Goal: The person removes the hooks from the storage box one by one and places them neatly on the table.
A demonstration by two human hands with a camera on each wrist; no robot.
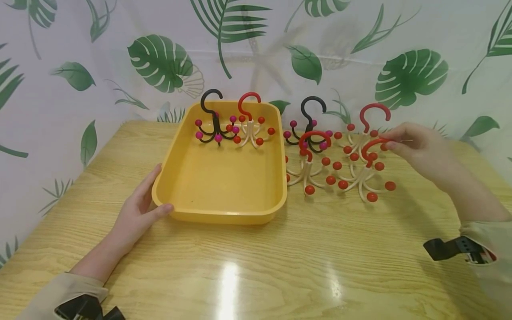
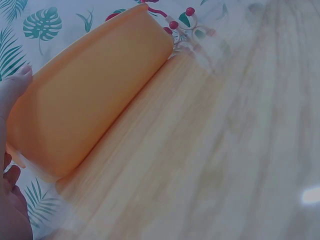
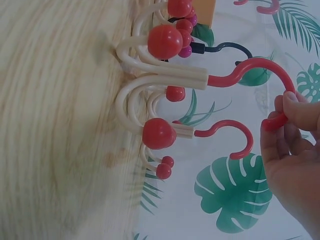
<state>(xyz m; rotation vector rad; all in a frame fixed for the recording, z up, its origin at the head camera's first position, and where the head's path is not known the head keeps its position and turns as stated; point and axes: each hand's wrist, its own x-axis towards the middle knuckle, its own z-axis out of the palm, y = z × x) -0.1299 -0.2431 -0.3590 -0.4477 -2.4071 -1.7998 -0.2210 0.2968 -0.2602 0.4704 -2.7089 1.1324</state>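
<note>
My left hand (image 1: 134,218) holds the near left corner of a yellow plastic tray (image 1: 218,184), thumb on the front side and fingers along the left side. Between thumb and fingers, my right hand (image 1: 424,155) pinches the red hook of an octopus-shaped hanger (image 3: 192,78) with cream arms and red ball tips. This hanger stands upright, right of the tray. At the tray's far end are a black hanger (image 1: 216,126) with magenta balls and a cream hanger (image 1: 250,129) with a red hook.
On the wooden table (image 1: 256,266), right of the tray, stand another black hanger (image 1: 309,126), a cream hanger (image 1: 307,171) close to the tray's side and one more red-hooked hanger (image 1: 366,129) farther back. Behind the table hangs a leaf-patterned cloth (image 1: 256,58).
</note>
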